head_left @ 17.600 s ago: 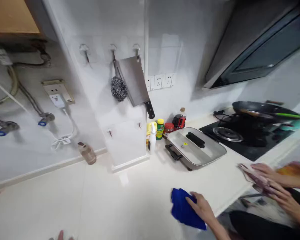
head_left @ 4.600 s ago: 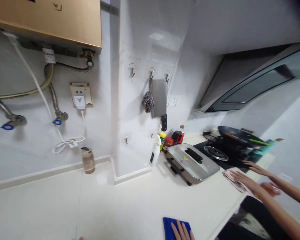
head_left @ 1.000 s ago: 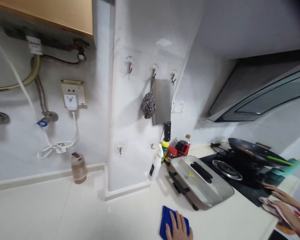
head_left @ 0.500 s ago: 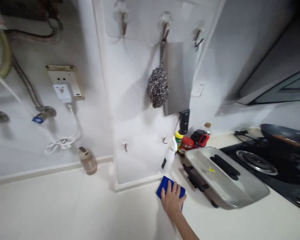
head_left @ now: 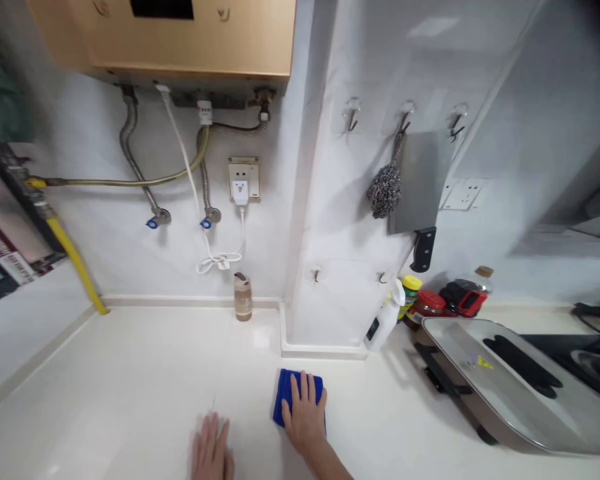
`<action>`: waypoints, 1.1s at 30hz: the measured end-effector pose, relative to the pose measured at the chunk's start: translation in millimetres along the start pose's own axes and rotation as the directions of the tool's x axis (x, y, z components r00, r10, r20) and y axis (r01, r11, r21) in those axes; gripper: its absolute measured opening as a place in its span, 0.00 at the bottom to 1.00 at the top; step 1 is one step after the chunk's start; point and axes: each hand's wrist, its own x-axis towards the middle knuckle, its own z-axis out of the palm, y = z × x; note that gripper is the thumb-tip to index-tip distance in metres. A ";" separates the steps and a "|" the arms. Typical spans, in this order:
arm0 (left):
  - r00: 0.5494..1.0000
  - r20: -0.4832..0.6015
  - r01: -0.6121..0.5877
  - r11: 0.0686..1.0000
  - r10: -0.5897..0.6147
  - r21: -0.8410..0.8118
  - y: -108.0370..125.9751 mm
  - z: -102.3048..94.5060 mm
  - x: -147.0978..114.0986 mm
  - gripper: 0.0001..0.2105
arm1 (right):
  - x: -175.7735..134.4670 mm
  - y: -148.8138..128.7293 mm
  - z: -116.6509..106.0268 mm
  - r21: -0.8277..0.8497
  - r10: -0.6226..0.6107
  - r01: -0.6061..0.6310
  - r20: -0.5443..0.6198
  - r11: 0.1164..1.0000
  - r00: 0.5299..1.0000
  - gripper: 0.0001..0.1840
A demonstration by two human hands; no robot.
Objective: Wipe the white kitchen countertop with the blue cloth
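Note:
A folded blue cloth (head_left: 283,395) lies on the white countertop (head_left: 145,380), just in front of the wall pillar. My right hand (head_left: 305,413) presses palm down on it, fingers spread over the fabric and gripping it. To the left, at the bottom edge of the view, my left hand (head_left: 211,450) is open and holds nothing. Its fingers are stretched out over the counter; whether they touch the surface I cannot tell.
A brown bottle (head_left: 243,298) stands by the back wall. Right of the pillar are a white spray bottle (head_left: 386,320), red-lidded jar (head_left: 430,303) and large electric pan (head_left: 510,380). A cleaver (head_left: 417,180) and steel scrubber (head_left: 386,191) hang above. A yellow hose (head_left: 75,257) runs down at left.
The view has swung left, bringing the water heater into sight. My right hand and the cloth have moved left along the pillar's front. My left hand has come into view.

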 end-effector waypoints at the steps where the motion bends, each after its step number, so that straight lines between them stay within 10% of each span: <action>1: 0.999 0.039 -0.036 0.998 0.038 -0.046 9.4 -0.9 3.5 0.33 | -10.8 -3.6 1.2 0.015 -0.023 0.023 -0.016 1.000 1.000 0.34; 9: 0.907 0.251 -0.260 0.917 0.339 -0.302 126.1 -3.9 30.6 0.29 | -95.5 7.6 8.5 -0.004 -0.099 0.098 -0.031 0.995 0.995 0.38; 18: 0.711 0.129 -0.645 0.714 0.691 -0.272 138.4 -14.3 14.2 0.30 | -170.7 65.7 -13.0 -0.022 -0.068 0.066 -0.119 0.998 0.991 0.38; 23: 0.708 0.150 -0.638 0.716 0.690 -0.283 143.0 -11.6 19.9 0.29 | -197.3 89.9 -35.1 0.117 -0.052 0.080 -0.222 0.990 0.974 0.36; 33: 0.724 0.387 -0.339 0.783 0.571 -0.522 139.5 -32.2 33.9 0.28 | -205.6 110.4 -8.6 0.285 0.168 -0.051 -0.403 0.957 0.900 0.32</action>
